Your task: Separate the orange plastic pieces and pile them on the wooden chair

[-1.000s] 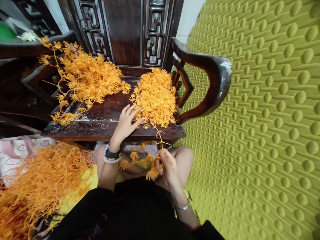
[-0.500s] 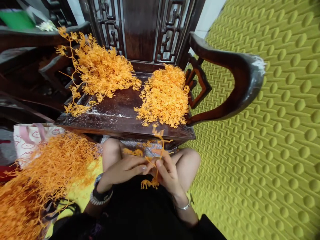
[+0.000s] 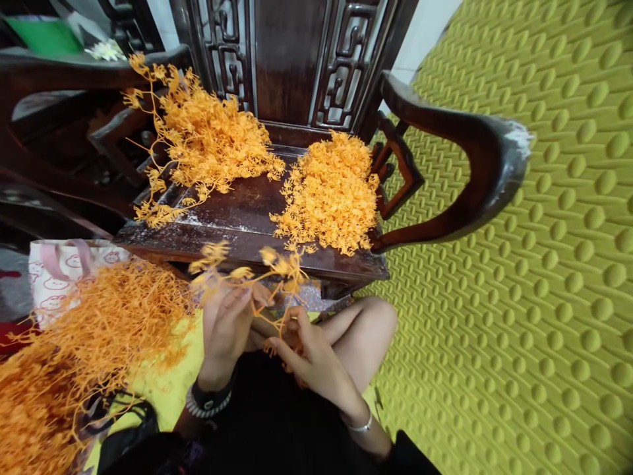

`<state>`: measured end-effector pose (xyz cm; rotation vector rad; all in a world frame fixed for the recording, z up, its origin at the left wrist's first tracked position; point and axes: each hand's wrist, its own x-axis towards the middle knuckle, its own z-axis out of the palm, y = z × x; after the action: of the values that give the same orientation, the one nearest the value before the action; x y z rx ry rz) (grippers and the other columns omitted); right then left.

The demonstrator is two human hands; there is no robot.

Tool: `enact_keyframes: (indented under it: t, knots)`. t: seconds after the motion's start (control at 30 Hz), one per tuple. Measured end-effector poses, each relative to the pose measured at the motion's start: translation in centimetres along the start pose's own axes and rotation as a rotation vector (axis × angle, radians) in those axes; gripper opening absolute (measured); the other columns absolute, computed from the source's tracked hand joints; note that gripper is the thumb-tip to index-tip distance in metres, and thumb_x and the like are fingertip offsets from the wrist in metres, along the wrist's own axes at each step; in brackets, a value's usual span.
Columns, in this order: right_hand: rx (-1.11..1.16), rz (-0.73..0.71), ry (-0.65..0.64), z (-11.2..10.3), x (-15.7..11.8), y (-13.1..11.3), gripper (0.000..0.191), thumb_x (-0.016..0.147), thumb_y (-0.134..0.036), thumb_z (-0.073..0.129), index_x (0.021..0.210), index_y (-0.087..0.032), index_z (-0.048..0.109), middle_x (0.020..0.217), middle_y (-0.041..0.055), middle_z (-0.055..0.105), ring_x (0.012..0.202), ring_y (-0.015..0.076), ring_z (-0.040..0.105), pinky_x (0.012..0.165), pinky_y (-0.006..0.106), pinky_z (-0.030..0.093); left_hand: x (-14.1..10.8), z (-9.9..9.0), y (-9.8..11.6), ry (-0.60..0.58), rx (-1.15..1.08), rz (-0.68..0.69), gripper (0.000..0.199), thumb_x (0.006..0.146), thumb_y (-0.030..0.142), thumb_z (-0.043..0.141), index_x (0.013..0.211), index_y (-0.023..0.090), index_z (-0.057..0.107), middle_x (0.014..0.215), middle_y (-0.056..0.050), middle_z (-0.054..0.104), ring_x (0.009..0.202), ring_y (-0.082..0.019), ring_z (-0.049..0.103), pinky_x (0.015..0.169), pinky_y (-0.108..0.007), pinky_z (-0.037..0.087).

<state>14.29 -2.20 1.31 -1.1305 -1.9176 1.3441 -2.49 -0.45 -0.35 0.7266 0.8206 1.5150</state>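
An orange branched plastic sprig (image 3: 285, 265) with small curled tips is stretched between my hands above my lap. My left hand (image 3: 228, 326) is raised, its fingers closed on the sprig's left side. Lower and to the right, my right hand (image 3: 312, 361) pinches a thin stem of it between thumb and fingers. More orange tips show partly hidden behind my right hand. In front of me on the dark wooden chair seat (image 3: 237, 204) lie a dense pile of orange clusters (image 3: 329, 191) at the right and a looser, branching pile (image 3: 212, 138) at the left.
A large tangle of orange stems (image 3: 133, 310) spreads at my left, beside a white cloth bag (image 3: 54, 277) with pink handles. The chair's curved armrest (image 3: 475, 171) stands at the right. Yellow-green textured matting (image 3: 519, 316) fills the right side.
My left hand has moved up and left, turning upright, and the sprig now spreads to the left between both hands. My right hand has moved slightly down.
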Motion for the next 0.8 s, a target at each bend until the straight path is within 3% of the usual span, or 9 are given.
enact_keyframes:
  t: [0.1, 0.2, 0.37, 0.47, 0.57, 0.7, 0.8]
  knots:
    - [-0.121, 0.05, -0.04, 0.3, 0.0, 0.9, 0.018, 0.092, -0.038, 0.052, 0.089, -0.02, 0.055, 0.069, -0.0031, 0.059, 0.059, 0.0116, 0.053, 0.058, 0.023, 0.035, 0.0, -0.1, 1.3, 0.049, -0.147, 0.082, 0.028, 0.081, 0.04, 0.066, 0.065, 0.019, 0.055, 0.064, 0.002, 0.046, 0.064, -0.012, 0.048, 0.066, -0.023, 0.047]
    - [-0.181, 0.05, -0.022, 0.0, -0.3, 1.8, 0.028, 0.093, -0.039, 0.052, 0.074, -0.019, 0.058, 0.062, -0.0024, 0.055, 0.056, 0.0113, 0.048, 0.056, 0.025, 0.031, -0.2, -0.6, 2.3, 0.015, -0.241, 0.092, 0.031, 0.083, 0.037, 0.065, 0.063, 0.019, 0.05, 0.06, 0.003, 0.038, 0.061, -0.012, 0.046, 0.062, -0.022, 0.046]
    - [-0.077, -0.061, 0.144, -1.1, -0.5, 2.4, 0.023, 0.081, -0.034, 0.069, 0.067, -0.019, 0.057, 0.081, 0.0042, 0.061, 0.083, 0.0203, 0.054, 0.077, 0.032, 0.039, -0.5, -1.3, 2.6, 0.067, -0.232, 0.135, 0.034, 0.081, 0.038, 0.067, 0.059, 0.019, 0.05, 0.055, 0.003, 0.035, 0.057, -0.012, 0.043, 0.06, -0.023, 0.047]
    - [0.204, -0.07, 0.183, -1.8, -0.5, 2.2, 0.015, 0.085, -0.031, 0.064, 0.079, -0.02, 0.056, 0.107, 0.0073, 0.06, 0.099, 0.0211, 0.056, 0.086, 0.033, 0.043, -0.6, -1.6, 2.5, 0.055, -0.274, 0.105, 0.03, 0.081, 0.038, 0.068, 0.064, 0.019, 0.052, 0.059, 0.002, 0.039, 0.058, -0.012, 0.044, 0.061, -0.023, 0.049]
    - [0.527, 0.023, 0.183, -2.0, -0.4, 1.9, 0.014, 0.087, -0.031, 0.06, 0.094, -0.023, 0.051, 0.115, 0.0066, 0.059, 0.09, 0.0169, 0.061, 0.077, 0.029, 0.049, -0.6, -1.5, 2.1, 0.044, -0.355, 0.077, 0.025, 0.08, 0.036, 0.068, 0.069, 0.019, 0.053, 0.063, 0.003, 0.039, 0.06, -0.011, 0.045, 0.062, -0.024, 0.05]
    - [0.8, 0.141, 0.001, -1.5, 0.3, 1.8, 0.037, 0.084, -0.034, 0.064, 0.116, -0.028, 0.047, 0.117, 0.006, 0.06, 0.068, 0.0122, 0.063, 0.052, 0.023, 0.049, -0.6, -1.2, 1.2, 0.094, -0.448, 0.054, 0.019, 0.081, 0.032, 0.068, 0.076, 0.022, 0.052, 0.068, 0.003, 0.042, 0.065, -0.011, 0.049, 0.064, -0.023, 0.05]
    - [0.832, 0.155, -0.164, -0.6, 0.8, 2.2, 0.047, 0.08, -0.032, 0.069, 0.123, -0.026, 0.05, 0.114, 0.0055, 0.062, 0.08, 0.0131, 0.065, 0.071, 0.026, 0.053, -0.5, -0.9, 1.0, 0.172, -0.356, 0.126, 0.013, 0.082, 0.036, 0.066, 0.082, 0.026, 0.057, 0.088, 0.001, 0.058, 0.085, -0.014, 0.059, 0.073, -0.027, 0.054]
